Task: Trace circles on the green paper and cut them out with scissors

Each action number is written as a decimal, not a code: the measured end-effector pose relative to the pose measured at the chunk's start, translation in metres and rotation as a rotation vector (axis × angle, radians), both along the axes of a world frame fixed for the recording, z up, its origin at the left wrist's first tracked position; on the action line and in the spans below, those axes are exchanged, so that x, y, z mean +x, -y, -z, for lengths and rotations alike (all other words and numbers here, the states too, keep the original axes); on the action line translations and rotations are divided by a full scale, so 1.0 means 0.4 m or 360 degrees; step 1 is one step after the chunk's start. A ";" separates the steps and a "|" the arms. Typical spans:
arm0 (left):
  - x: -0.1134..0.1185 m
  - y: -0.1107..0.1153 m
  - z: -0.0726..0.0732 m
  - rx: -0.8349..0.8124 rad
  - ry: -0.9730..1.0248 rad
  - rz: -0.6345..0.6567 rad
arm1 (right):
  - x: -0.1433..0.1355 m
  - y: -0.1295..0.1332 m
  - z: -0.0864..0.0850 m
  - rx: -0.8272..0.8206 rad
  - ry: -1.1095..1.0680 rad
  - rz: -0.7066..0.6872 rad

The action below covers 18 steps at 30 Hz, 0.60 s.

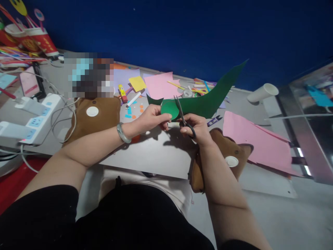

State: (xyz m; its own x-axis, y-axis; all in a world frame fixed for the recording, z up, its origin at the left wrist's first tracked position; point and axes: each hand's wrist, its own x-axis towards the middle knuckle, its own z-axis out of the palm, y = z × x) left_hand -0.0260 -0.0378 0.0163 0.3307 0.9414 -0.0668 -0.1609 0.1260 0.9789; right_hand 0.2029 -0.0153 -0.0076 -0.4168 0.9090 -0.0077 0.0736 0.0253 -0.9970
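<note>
Between thumb and fingers, my left hand (153, 118) pinches a rounded, lighter green paper piece (169, 109) together with a dark green sheet (208, 102). The sheet curves up to a point at the right. A pair of scissors (182, 114) with black handles is in my right hand (195, 127), fingers in the loops. Its blades point up and lie against the right edge of the rounded piece. Both hands are above the table's front part. Small purple snips (214, 121) lie just right of my right hand.
Brown cushions (97, 114) lie at left and under my right forearm. Pink paper (260, 146) hangs over the right side. A power strip (41, 118) with cables is at left. A glue stick (122, 93), yellow paper (137, 83) and a white tube (263, 93) lie behind.
</note>
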 end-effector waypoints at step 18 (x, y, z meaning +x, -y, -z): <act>-0.001 -0.005 0.010 0.0008 0.0005 -0.0123 | -0.006 0.001 0.000 -0.0024 -0.0015 0.0020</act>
